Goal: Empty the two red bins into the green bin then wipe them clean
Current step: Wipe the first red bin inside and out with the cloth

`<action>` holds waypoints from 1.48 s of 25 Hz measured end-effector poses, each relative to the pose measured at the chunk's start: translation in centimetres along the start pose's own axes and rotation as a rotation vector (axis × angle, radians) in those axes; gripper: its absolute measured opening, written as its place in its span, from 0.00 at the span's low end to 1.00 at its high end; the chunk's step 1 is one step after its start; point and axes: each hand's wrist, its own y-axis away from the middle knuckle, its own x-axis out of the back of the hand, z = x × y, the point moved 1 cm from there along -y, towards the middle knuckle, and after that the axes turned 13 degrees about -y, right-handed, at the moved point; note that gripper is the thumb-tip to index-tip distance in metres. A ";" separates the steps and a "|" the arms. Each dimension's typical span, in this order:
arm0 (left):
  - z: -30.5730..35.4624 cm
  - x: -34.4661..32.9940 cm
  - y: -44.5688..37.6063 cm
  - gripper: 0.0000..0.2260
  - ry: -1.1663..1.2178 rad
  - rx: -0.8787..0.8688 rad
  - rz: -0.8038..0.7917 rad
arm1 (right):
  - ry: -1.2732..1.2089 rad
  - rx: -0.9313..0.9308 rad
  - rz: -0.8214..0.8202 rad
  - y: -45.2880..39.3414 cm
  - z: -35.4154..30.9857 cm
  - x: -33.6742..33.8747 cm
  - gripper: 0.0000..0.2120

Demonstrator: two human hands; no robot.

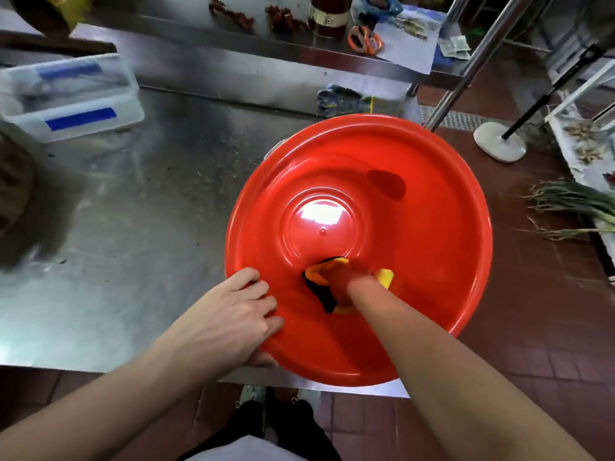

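Note:
A big round red bin (432,227) sits at the right end of the steel table (139,227), overhanging its front edge. My left hand (229,311) grips the bin's near-left rim, fingers over the edge and thumb under it. My right hand (349,281) is deep inside the bin, against the near wall, holding a yellow and black cloth (321,281). The hand is blurred and tinted red. The bin's inside looks empty and shiny. A second red bin and the green bin are out of sight.
A clear plastic box with blue tape (70,94) stands at the table's back left. Gloves (339,99) lie behind the bin. Orange scissors (364,39) and a jar (327,15) sit on the raised shelf. Green onions (572,201) lie at the right. A steel pole (472,61) rises beside the table.

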 end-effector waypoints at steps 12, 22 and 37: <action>-4.9 2.6 0.0 0.24 -0.022 0.062 -0.007 | -0.119 0.064 -0.036 -2.8 -0.2 -1.5 0.25; 3.0 1.9 -1.2 0.24 0.040 0.045 -0.168 | -0.091 -0.016 0.019 -4.7 0.6 -3.6 0.37; 5.2 -0.9 -1.9 0.20 -0.037 0.121 0.143 | -0.065 0.055 0.006 -4.7 2.7 -1.9 0.32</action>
